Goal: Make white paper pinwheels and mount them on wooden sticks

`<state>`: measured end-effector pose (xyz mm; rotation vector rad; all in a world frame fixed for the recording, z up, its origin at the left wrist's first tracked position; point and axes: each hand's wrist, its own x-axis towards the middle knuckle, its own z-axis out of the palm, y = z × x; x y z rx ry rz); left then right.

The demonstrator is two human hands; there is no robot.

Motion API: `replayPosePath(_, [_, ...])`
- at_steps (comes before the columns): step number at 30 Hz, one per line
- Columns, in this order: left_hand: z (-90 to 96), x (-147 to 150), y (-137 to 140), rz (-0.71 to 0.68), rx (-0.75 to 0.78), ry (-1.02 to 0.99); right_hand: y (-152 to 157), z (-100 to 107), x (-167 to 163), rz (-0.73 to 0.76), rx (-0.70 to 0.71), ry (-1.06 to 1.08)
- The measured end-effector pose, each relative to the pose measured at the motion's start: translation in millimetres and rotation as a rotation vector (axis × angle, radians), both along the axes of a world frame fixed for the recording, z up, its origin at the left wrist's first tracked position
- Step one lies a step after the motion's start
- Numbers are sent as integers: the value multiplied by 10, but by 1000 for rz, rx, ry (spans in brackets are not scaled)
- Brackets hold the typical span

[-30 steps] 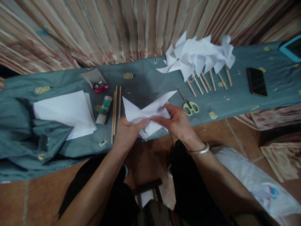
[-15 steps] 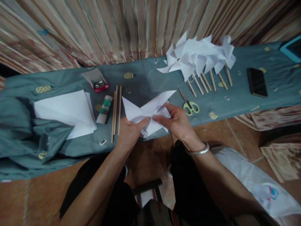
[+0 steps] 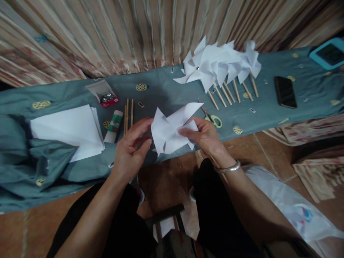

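Observation:
A white paper pinwheel (image 3: 172, 130), with no stick visible on it, is pinched in my right hand (image 3: 205, 138), thumb on its folded middle. My left hand (image 3: 133, 147) is just left of the paper, thumb and fingers apart with nothing between them. Behind that hand lie several wooden sticks (image 3: 128, 113), partly hidden by my fingers. A glue stick (image 3: 114, 126) lies left of them. Farther back stands an open box of metal pins (image 3: 107, 96). Green-handled scissors (image 3: 213, 119) rest beyond my right hand.
Several finished pinwheels (image 3: 217, 64) with sticks lie overlapped at the back. A stack of white paper (image 3: 67, 132) is at the left, partly under bunched cloth. A phone (image 3: 285, 92) and a blue-framed device (image 3: 329, 53) are on the right. A plastic bag (image 3: 279, 200) lies below the table edge.
My left hand has let go of the paper pinwheel and moved left, its fingers opening. My right hand still pinches the paper. The whole view has shifted slightly.

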<state>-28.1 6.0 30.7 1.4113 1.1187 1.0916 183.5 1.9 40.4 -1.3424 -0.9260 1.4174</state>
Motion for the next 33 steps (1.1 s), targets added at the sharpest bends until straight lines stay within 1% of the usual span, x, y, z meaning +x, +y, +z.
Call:
replayPosePath(5, [24, -7, -38, -5, 76, 70, 16, -31, 25, -11, 10, 14])
replayPosePath(9, [46, -42, -9, -58, 147, 203, 23, -46, 19, 0, -6, 26])
replayPosePath(11, [47, -48, 10, -77, 170, 239, 18, -48, 15, 16, -6, 29])
replayPosePath(17, [29, 56, 34, -22, 208, 266, 6, -34, 9, 55, 58, -74])
replayPosePath(22, [12, 180, 33, 30, 193, 257, -4, -35, 6, 81, 83, -85])
replayPosePath(28, [-26, 257, 33, 92, 88, 179, -23, -56, 4, 76, 79, -63])
replayPosePath(33, [-23, 311, 34, 116, 95, 206, -21, -47, -2, 79, 84, -67])
